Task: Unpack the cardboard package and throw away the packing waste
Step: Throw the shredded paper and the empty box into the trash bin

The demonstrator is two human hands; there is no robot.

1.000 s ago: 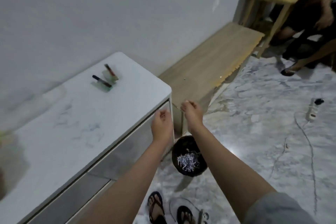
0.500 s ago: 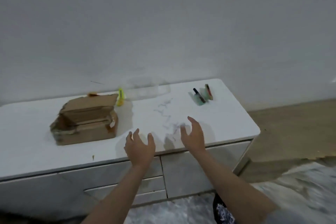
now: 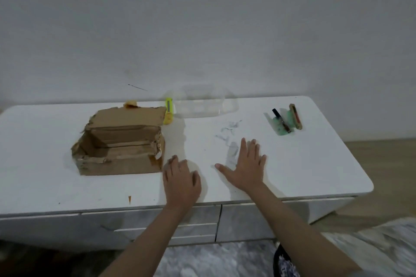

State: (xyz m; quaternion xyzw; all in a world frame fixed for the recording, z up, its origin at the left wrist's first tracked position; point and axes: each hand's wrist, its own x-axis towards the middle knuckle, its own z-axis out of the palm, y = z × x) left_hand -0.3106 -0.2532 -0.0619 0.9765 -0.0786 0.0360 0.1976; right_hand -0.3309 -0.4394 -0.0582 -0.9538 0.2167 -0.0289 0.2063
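A person's two bare arms reached over a white cabinet surface point(image 3: 315, 164) set against a pale wall. The cardboard package point(image 3: 119, 144) sat on the left half of the surface, just left of the left hand. It was a brown box, opened, with its top flap folded back toward the wall, ragged torn edges along the rim and front, and a hollow interior with nothing to be seen in it.

The left hand point(image 3: 181, 183) lay palm down near the front edge, fingers loosely curled and gripping nothing. The right hand point(image 3: 245, 168) lay flat beside it, fingers spread wide and released, also empty.

A yellow utility knife point(image 3: 168, 113) rested just behind the box's right corner, beside a clear plastic container point(image 3: 202, 103). Far right lay small cosmetic items point(image 3: 287, 122) on a green wrapper. A dark bin point(image 3: 284, 263) holding shredded paper showed on the floor at the lower right.
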